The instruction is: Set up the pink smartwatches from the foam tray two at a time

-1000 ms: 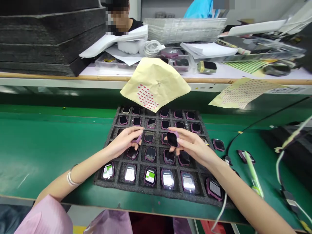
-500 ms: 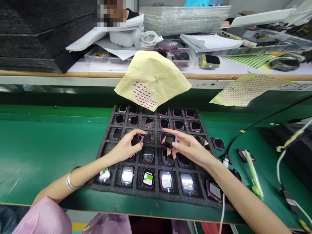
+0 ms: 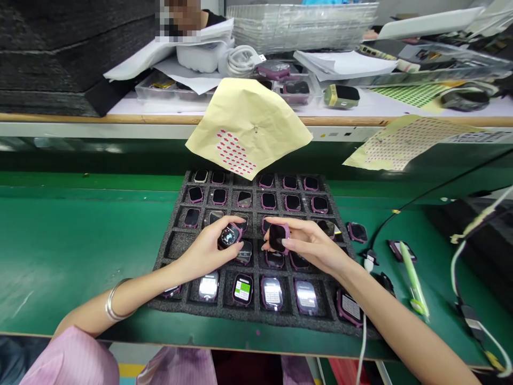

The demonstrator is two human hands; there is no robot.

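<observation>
The left hand [image 3: 212, 243] is curled around a watch [image 3: 230, 235] over the middle of the tray, thumb and fingers at its edges, and its screen shows a lit dial. The right hand [image 3: 308, 240] grips a second watch [image 3: 278, 238] between thumb and fingers, just beside, with a dark screen. Beneath both lies the foam tray [image 3: 256, 315]. In its near row, several watches glow: a white screen [image 3: 208, 287] at left, a green-and-white screen [image 3: 242, 290] next to it, more pale ones rightward; the leftmost is partly hidden by the forearm. The dark-screened watches [image 3: 268, 201] fill most pockets of the far rows. If lit screens mark progress, handling looks only part done, with the far rows left; the pictures cannot settle this. Right of the tray, a dark watch [image 3: 357, 232] rests on the tabletop [image 3: 80, 235].
</observation>
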